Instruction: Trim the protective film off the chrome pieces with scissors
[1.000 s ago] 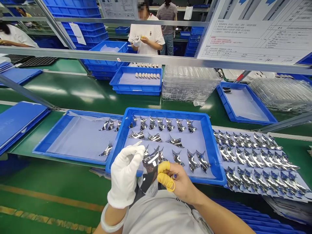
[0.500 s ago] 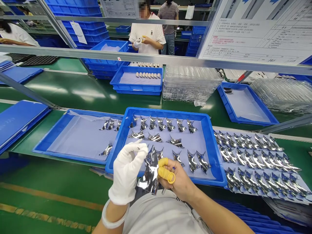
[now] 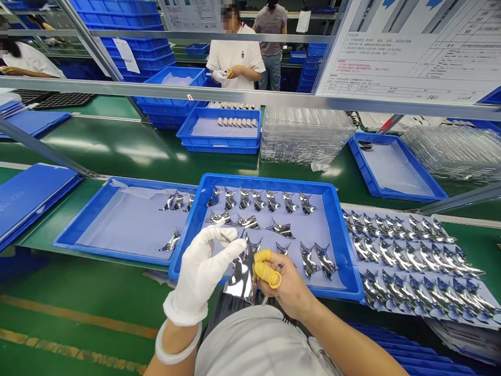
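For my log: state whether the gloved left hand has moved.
Yes, the gloved left hand tilted, its fingertips swinging rightward, judged against the blue tray.

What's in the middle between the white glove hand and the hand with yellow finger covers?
In the head view, a mirror-shiny curved piece stands between the white-gloved left hand and the right hand, touching that hand's yellow finger cots.

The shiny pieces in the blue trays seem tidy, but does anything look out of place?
One shiny piece in the leftmost blue tray lies alone, below the small cluster along that tray's far edge, so it looks stray.
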`<state>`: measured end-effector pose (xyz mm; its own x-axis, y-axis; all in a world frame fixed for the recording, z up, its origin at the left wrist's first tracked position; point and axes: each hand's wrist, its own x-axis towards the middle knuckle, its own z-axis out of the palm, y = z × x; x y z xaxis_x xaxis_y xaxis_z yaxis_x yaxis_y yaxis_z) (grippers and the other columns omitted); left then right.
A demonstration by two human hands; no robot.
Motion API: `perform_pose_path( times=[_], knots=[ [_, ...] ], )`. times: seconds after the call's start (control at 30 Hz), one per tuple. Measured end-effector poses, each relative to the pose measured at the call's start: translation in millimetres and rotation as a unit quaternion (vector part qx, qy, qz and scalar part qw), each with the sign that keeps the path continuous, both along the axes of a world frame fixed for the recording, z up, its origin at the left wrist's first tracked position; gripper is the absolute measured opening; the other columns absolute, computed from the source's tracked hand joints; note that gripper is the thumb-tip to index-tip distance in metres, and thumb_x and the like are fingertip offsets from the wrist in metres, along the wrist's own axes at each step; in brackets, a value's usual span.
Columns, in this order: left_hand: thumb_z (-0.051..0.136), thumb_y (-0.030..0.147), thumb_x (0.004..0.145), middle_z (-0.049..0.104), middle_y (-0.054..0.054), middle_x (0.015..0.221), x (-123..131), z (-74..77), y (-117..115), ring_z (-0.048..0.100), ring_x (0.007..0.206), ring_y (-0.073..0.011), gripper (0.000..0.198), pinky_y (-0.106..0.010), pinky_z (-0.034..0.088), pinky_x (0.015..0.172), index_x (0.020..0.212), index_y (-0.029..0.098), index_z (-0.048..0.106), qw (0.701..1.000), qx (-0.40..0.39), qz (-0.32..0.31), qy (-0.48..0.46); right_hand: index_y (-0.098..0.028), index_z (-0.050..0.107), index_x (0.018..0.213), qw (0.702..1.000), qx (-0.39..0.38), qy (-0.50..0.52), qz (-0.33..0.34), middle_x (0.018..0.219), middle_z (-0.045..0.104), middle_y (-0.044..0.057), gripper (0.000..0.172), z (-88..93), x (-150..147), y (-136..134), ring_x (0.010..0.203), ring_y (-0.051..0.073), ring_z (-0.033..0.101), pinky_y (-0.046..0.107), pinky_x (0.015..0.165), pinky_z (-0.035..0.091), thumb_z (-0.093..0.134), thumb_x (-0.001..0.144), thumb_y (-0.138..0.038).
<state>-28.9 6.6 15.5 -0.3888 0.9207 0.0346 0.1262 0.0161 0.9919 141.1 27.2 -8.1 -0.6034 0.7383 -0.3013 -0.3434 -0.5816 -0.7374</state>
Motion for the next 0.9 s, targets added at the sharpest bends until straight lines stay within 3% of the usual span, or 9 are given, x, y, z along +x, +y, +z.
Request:
perform_pose_path(
  times=[0.1,0.23,0.43,0.63,0.9],
  knots=[
    [0.084,0.03,0.075,0.07,0.003,0.083,7,3.3,2,0.066,0.082,-0.0149,0.02,-0.041,0.042,0.113,0.082,0.023,0.066,0.999,0.035,0.02,0.005,-0.018,0.057,0.073,1.0,-0.019,0.015,0.012,0.045,0.034,-0.013,0.041,0.1,-1,0,0.038,0.001,0.018,0.018,0.039,0.011,0.087,0.074,-0.046],
    [0.085,0.026,0.073,0.07,0.004,0.079,11,5.9,3,0.067,0.082,-0.015,0.02,-0.042,0.045,0.112,0.078,0.023,0.066,0.997,0.064,0.031,0.018,-0.017,0.058,0.073,0.999,-0.034,0.029,0.016,0.045,0.039,-0.013,0.039,2.9,-1,1,0.035,0.0,0.02,0.017,0.038,0.012,0.088,0.073,-0.042],
    [0.083,0.02,0.076,0.072,0.006,0.083,9,5.3,1,0.068,0.084,-0.0107,0.018,-0.031,0.047,0.108,0.087,0.025,0.07,0.995,0.1,0.012,-0.02,-0.017,0.059,0.074,0.999,-0.016,0.034,-0.006,0.048,0.035,-0.012,0.044,5.1,-2,-2,0.039,0.001,0.018,0.018,0.038,0.011,0.088,0.072,-0.05],
    [0.082,0.021,0.079,0.076,0.002,0.095,5,-5.2,2,0.07,0.099,-0.0126,0.017,-0.021,0.053,0.092,0.094,0.025,0.073,0.991,0.075,0.006,-0.109,-0.018,0.06,0.072,0.998,0.044,0.013,-0.034,0.053,0.033,-0.01,0.044,10.9,-3,-5,0.047,0.004,0.02,0.018,0.041,0.015,0.089,0.072,-0.05],
    [0.085,0.033,0.074,0.077,-0.002,0.093,12,-5.8,4,0.073,0.086,-0.0162,0.025,-0.026,0.055,0.082,0.09,0.02,0.072,0.98,0.021,0.032,-0.196,-0.018,0.06,0.071,0.994,0.097,0.009,-0.043,0.055,0.039,-0.008,0.039,21.8,-6,-6,0.049,0.006,0.027,0.02,0.044,0.024,0.084,0.079,-0.047]
  ],
)
